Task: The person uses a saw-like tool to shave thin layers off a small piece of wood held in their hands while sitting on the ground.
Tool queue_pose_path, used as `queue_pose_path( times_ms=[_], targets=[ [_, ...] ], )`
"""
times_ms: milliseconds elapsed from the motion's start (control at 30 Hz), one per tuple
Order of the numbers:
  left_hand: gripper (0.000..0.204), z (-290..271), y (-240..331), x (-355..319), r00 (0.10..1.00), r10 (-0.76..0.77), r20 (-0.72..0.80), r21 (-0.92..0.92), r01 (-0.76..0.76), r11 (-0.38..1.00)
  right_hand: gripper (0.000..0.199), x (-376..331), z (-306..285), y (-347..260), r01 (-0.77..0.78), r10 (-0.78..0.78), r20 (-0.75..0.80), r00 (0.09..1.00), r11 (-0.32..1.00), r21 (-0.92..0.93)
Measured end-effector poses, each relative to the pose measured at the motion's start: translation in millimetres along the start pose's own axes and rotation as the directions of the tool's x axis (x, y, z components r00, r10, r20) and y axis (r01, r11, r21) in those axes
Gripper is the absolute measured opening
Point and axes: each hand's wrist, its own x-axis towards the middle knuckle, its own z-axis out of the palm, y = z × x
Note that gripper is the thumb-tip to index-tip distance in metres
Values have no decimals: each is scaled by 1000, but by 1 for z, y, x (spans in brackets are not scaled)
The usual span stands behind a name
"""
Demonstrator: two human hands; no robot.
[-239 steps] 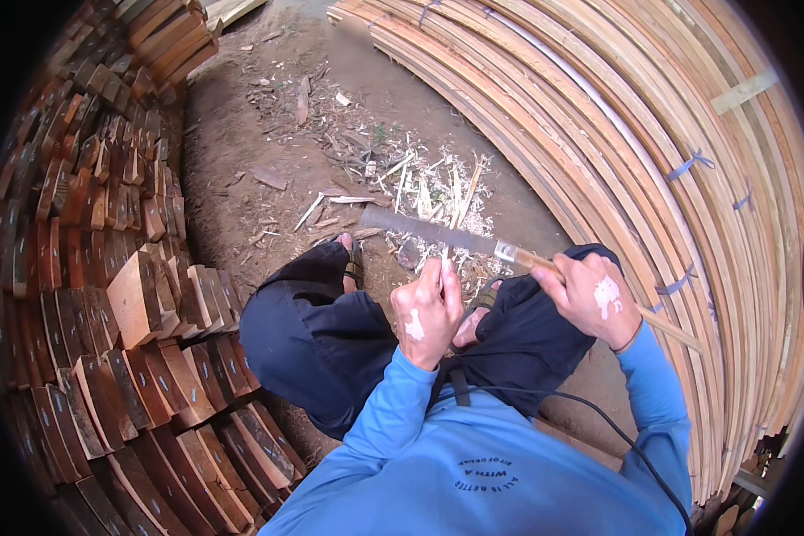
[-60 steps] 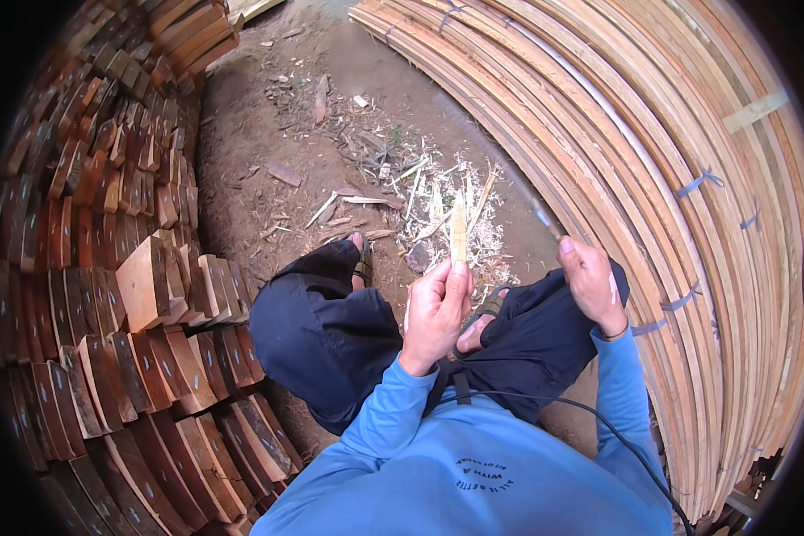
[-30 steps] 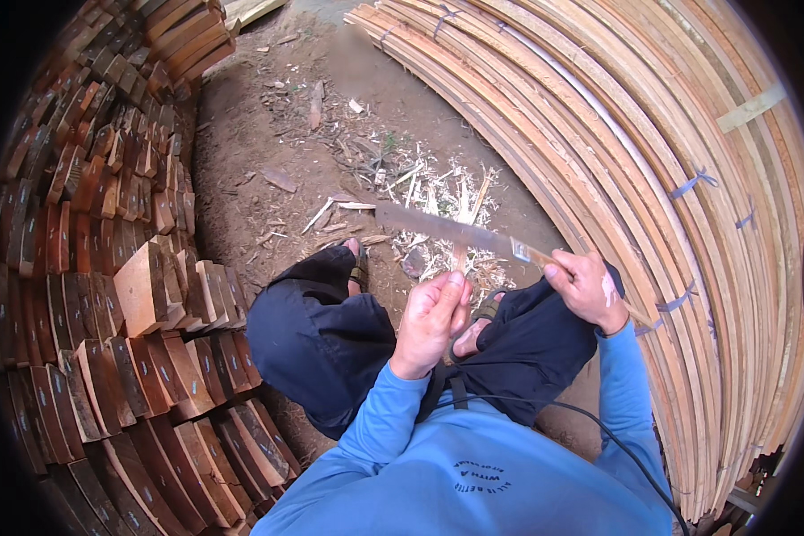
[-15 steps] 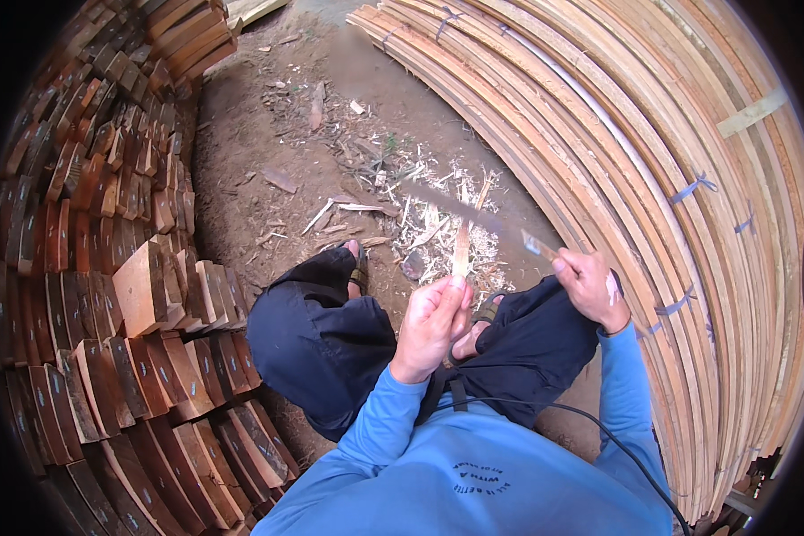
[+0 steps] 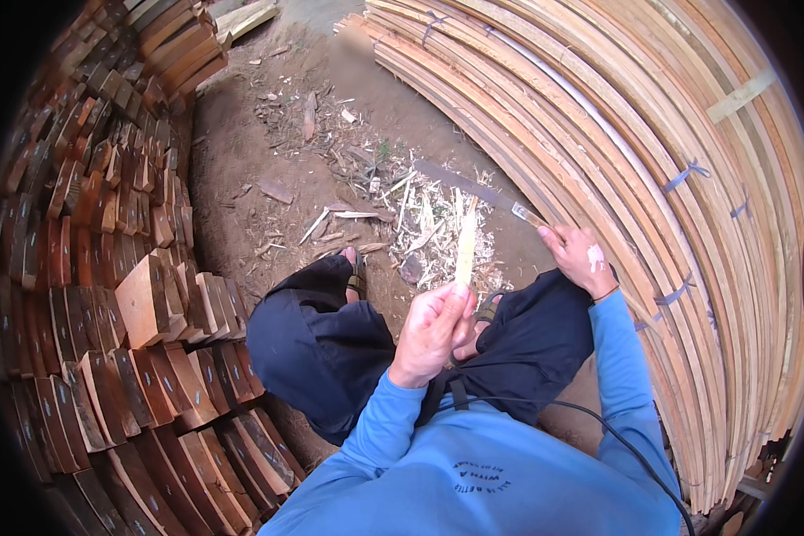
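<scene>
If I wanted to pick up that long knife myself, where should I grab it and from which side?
Take the long knife by its pale handle end, where the right hand grips it now, coming from the person's right. The flat dark blade runs off toward the upper left over the wood shavings, so that end is probably the one to avoid.

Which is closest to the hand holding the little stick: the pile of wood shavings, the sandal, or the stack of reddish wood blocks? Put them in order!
From the left hand, in the head view:
1. Wood shavings, on the ground just ahead of the stick.
2. Sandal, ahead and to the left; nearly as close, a near tie.
3. Reddish wood blocks, stacked far to the left.
</scene>
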Motion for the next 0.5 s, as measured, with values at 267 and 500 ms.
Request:
queue_pose_path(
  times_ms=[267, 500],
  targets=[
    [35, -7, -9, 8, 994, 17, -111, -11, -19, 1000, 55, -20, -30, -48, 138, -173, 152, 973, 967, 216],
    [37, -5, -7, 4, 998, -38, -45, -15, 37, 999, 48, -20, -20, -40, 164, -189, 135, 973, 971, 177]
  ],
)
